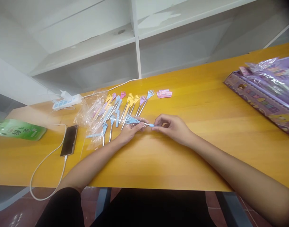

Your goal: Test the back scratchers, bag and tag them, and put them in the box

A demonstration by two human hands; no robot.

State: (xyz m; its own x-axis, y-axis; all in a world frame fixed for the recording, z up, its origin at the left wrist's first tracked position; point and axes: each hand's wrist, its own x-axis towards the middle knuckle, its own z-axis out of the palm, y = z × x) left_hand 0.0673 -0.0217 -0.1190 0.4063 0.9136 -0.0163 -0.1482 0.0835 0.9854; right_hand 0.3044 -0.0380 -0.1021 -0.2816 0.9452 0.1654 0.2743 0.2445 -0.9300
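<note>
A blue back scratcher [132, 119] with a hand-shaped head and metal rod lies between my hands. My left hand [132, 130] is closed around its rod, thumb on top, with clear plastic about the fingers. My right hand [171, 126] pinches the end of its light blue grip. Whether the scratcher is inside the clear plastic, I cannot tell. Left of and beyond my hands lie several more back scratchers [136, 100] in yellow, purple, pink and blue. Clear plastic bags [86, 113] are among them.
Small pink cards [164, 93] lie beyond my right hand. A printed purple box [257, 99] holding wrapped items stands at right. To the left are a phone [69, 141] on a white cable, a green pouch [21, 129] and a power strip [67, 102]. White shelving [137, 41] rises behind the table.
</note>
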